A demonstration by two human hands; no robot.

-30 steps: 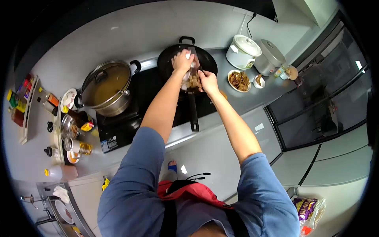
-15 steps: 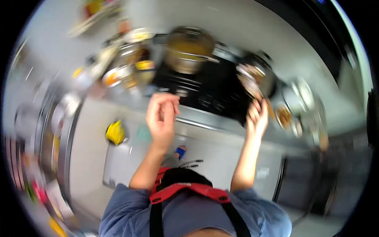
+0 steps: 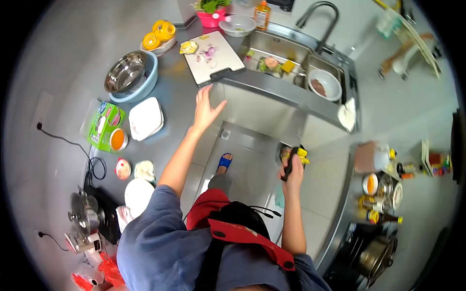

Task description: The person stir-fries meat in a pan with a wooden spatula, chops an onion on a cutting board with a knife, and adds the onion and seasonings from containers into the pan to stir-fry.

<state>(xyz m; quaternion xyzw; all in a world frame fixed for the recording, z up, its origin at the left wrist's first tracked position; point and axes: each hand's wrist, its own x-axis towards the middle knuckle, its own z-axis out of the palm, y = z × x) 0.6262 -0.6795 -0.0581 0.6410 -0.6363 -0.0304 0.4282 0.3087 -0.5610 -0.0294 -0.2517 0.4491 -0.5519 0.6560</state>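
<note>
My left hand [image 3: 207, 112] reaches forward with fingers apart and nothing in it, just short of the white cutting board [image 3: 222, 52]. On the board lie purple-and-white onion pieces [image 3: 208, 52] and a small yellow-edged dish [image 3: 189, 47]. Fingers of my right hand [image 3: 292, 177] are wrapped round the black handle of a kitchen knife [image 3: 291, 164]. Its broad grey blade points forward toward the sink edge and blends partly with the background.
The sink [image 3: 276, 41] holds a white bowl [image 3: 325, 85] with meat in it. To the left stand a steel bowl [image 3: 127, 72] in a blue basin [image 3: 148, 85] and white plates [image 3: 146, 119]. A pot [image 3: 376, 257] stands on the stove at lower right. A bin [image 3: 285, 151] is below.
My view has turned from the stove to the sink and cutting board. My right hand has left the pan with the knife still in it. My left hand has opened and stretched forward.
</note>
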